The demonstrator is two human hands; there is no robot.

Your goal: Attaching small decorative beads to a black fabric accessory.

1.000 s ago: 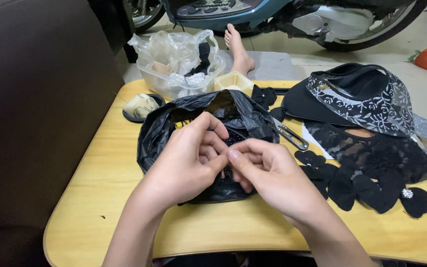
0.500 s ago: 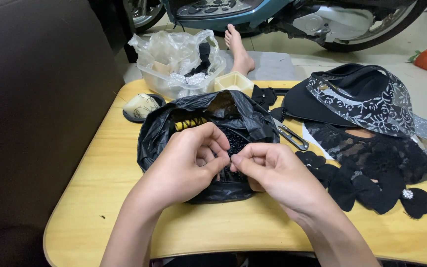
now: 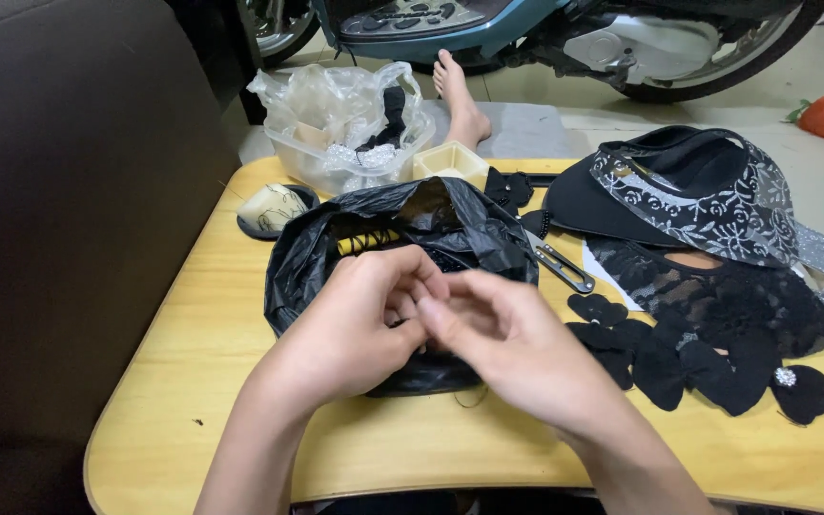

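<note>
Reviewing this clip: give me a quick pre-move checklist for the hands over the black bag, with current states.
1. Left hand and right hand both in view: ok.
2. Fingertips meet over the black plastic bag: ok.
3. What the fingers pinch: cannot tell, hidden.
4. Snips lie clear of both hands: ok.
5. Black fabric flowers rest apart on the wooden table: ok.

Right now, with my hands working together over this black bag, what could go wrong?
The left hand and right hand meet fingertip to fingertip over the black plastic bag, hiding whatever small piece is between them; if it slips, it could vanish into the bag's folds. The metal snips lie close beside the right hand, so a sideways sweep might catch them. The black fabric flowers sit near the table edge and could get brushed off.
</note>
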